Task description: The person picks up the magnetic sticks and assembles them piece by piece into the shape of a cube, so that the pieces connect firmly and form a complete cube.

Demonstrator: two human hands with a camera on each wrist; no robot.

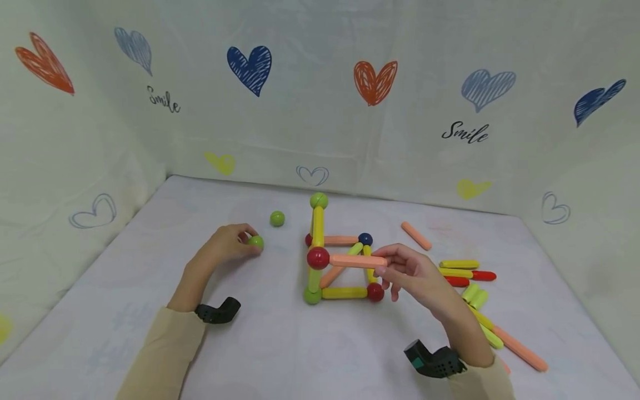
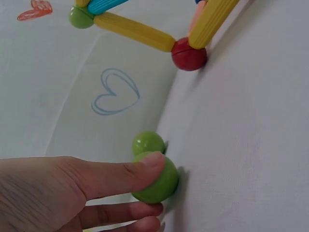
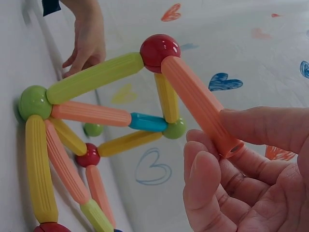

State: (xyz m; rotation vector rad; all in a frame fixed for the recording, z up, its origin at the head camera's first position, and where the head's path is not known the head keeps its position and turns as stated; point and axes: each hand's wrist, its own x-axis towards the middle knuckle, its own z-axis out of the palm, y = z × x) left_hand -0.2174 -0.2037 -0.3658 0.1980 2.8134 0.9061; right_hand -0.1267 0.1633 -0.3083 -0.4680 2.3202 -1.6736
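Observation:
On the left of the table my left hand [image 1: 225, 244] grips a green ball [image 2: 161, 186] between thumb and fingers. A second green ball [image 1: 277, 218] lies just beyond it. My right hand [image 1: 412, 272] pinches the free end of a salmon stick [image 3: 195, 101]. That stick's other end touches a red ball [image 1: 318, 258] at an upper corner of a frame of sticks and balls. Yellow [image 1: 345, 293], lime, salmon and blue [image 3: 148, 122] sticks join at green, red and dark blue balls. A green ball [image 1: 319, 200] tops the frame's far upright part.
Loose yellow, red and lime sticks [image 1: 475, 297] lie in a scattered group to the right. A long salmon stick [image 1: 520, 349] is nearer the front right, and another salmon stick [image 1: 416, 235] lies behind the right hand. A white cloth with printed hearts hangs behind the table.

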